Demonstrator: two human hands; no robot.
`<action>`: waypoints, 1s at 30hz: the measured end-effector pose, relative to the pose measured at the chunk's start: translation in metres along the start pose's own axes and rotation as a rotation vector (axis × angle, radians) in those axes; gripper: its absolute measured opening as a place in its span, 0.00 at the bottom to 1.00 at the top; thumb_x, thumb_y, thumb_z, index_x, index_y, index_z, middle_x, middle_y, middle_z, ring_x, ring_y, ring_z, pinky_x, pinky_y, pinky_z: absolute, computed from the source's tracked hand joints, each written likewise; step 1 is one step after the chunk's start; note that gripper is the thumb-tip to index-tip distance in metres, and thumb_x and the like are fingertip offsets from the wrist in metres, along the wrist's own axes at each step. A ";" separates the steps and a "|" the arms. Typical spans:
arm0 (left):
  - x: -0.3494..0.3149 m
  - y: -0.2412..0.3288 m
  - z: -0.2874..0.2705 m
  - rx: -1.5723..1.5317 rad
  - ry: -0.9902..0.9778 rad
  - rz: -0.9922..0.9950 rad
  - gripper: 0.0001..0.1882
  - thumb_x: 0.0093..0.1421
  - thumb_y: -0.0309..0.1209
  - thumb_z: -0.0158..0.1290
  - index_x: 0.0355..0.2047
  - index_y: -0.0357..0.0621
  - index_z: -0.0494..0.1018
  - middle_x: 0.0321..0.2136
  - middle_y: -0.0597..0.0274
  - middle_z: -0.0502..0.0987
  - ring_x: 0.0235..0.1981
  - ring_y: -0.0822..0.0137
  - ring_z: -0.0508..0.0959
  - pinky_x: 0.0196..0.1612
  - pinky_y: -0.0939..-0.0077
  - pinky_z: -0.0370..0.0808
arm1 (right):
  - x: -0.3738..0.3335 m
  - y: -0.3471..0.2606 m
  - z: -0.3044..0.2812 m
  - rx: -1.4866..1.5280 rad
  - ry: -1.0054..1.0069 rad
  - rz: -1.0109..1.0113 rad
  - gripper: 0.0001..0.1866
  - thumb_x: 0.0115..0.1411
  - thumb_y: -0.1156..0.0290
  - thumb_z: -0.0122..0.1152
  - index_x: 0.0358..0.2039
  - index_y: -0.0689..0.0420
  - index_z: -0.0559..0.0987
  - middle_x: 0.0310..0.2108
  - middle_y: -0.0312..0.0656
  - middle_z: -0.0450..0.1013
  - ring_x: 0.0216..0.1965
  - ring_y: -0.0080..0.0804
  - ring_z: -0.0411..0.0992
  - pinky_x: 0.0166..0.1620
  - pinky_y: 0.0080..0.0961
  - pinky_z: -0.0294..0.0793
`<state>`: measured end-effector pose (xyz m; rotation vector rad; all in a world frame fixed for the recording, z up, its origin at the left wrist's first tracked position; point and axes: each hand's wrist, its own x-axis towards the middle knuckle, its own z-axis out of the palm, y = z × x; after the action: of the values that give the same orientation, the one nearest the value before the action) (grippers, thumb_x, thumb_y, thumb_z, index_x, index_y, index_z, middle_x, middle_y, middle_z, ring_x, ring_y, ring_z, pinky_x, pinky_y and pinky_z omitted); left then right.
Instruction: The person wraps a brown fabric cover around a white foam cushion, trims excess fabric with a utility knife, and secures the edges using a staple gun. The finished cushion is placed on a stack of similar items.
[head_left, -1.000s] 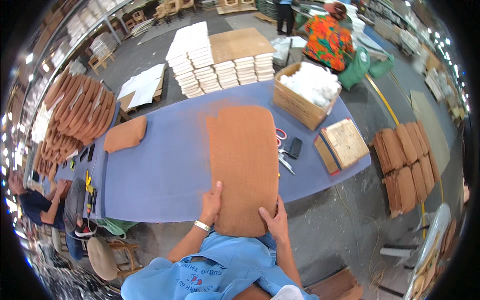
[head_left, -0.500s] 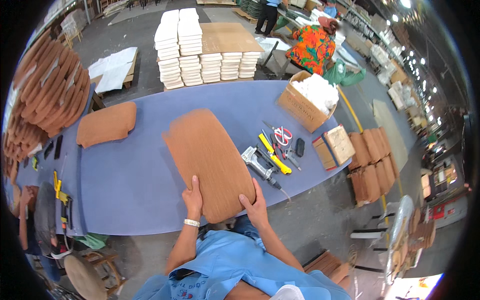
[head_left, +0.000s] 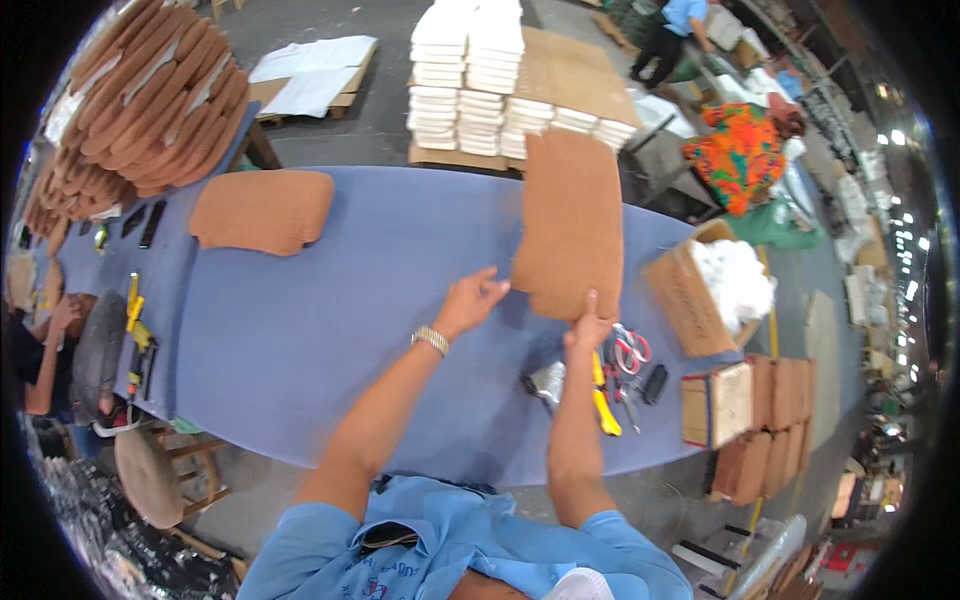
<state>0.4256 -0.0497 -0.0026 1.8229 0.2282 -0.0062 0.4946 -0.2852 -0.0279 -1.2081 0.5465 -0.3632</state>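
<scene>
A brown fabric-covered cushion [head_left: 572, 220] is held up over the far side of the blue table [head_left: 380, 330]. My right hand [head_left: 588, 330] grips its near edge, thumb on top and fingers hidden underneath. My left hand [head_left: 474, 302], with a metal watch at the wrist, is just off the cushion's near left corner; its fingers are loosely spread and hold nothing. Under my right forearm lies a staple gun [head_left: 546, 384], partly hidden. Beside it are a yellow-handled cutter [head_left: 606, 400] and red-handled scissors [head_left: 632, 348].
Another brown cushion [head_left: 262, 212] lies at the table's far left, near a tall cushion stack [head_left: 160, 100]. A carton of white stuffing [head_left: 690, 300] and a smaller box [head_left: 718, 404] stand at the right. White pads [head_left: 465, 90] are piled beyond the table. A co-worker's hand [head_left: 68, 312] shows at the left.
The cushion has moved away from me and to the right in my right hand. My left hand has come off it. The view has shifted left.
</scene>
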 end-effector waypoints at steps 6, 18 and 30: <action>-0.090 -0.135 -0.089 -0.264 0.126 -0.526 0.25 0.68 0.43 0.59 0.59 0.40 0.76 0.39 0.59 0.85 0.33 0.71 0.83 0.40 0.71 0.80 | 0.052 0.043 -0.060 -0.207 0.008 0.030 0.33 0.61 0.74 0.71 0.62 0.64 0.63 0.60 0.51 0.70 0.55 0.43 0.75 0.54 0.41 0.81; 0.028 -0.124 -0.295 1.143 0.532 0.023 0.47 0.58 0.37 0.65 0.74 0.55 0.54 0.73 0.45 0.54 0.73 0.42 0.55 0.71 0.47 0.59 | -0.134 0.060 -0.011 -1.112 -0.658 -0.619 0.27 0.65 0.68 0.61 0.63 0.63 0.72 0.66 0.55 0.66 0.69 0.52 0.62 0.70 0.49 0.58; 0.060 -0.153 -0.325 1.248 0.439 0.096 0.49 0.55 0.35 0.66 0.74 0.48 0.54 0.73 0.43 0.54 0.74 0.40 0.54 0.71 0.38 0.55 | -0.208 0.136 -0.003 -1.456 -0.459 -0.674 0.29 0.63 0.62 0.56 0.65 0.55 0.72 0.72 0.48 0.61 0.74 0.47 0.56 0.74 0.52 0.48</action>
<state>0.4226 0.3086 -0.0712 3.0694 0.5172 0.4029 0.3195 -0.1313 -0.1155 -2.8109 -0.1333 -0.1919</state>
